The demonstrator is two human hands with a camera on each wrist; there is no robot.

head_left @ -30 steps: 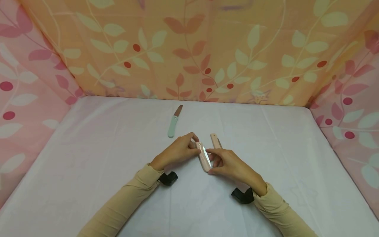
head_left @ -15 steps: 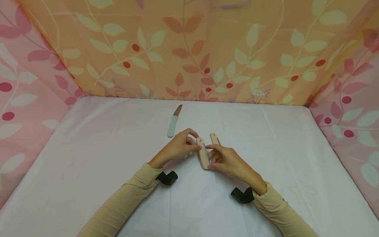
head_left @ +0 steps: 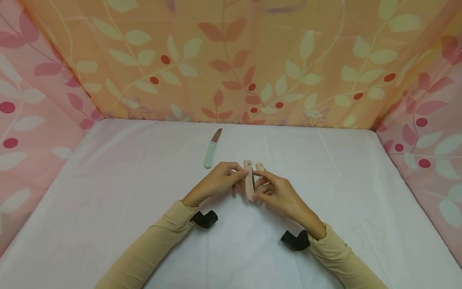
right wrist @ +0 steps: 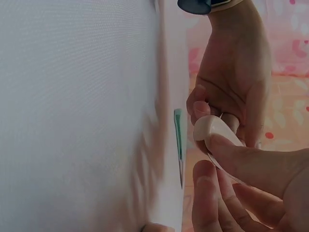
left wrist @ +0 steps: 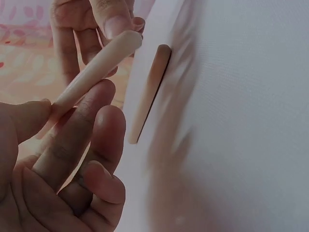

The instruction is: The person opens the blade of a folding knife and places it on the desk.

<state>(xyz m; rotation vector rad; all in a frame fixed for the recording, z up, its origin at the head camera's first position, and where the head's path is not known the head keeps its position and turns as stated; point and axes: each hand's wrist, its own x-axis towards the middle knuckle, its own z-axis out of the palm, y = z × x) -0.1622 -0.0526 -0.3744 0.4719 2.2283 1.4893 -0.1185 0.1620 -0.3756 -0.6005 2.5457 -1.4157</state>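
Between my two hands, a pale pink folding knife is held up off the table, its blade lying folded along the right side of the handle. My left hand pinches the pivot end between thumb and fingers. With thumb and fingers, my right hand grips the other end, seen closely in the right wrist view, where the rounded handle end shows. A second pink folding knife lies on the table just behind the right hand, partly hidden; the left wrist view shows its handle.
A green-handled folding knife lies with its blade out, beyond the left hand. White cloth covers the table. Patterned curtains enclose its back and sides. Black wrist-worn devices hang below both wrists.
The held knife has risen and moved slightly away from me, turning more upright. Its bright blade strip now shows as a dark line. Both hands moved with it; the other knives stayed put.
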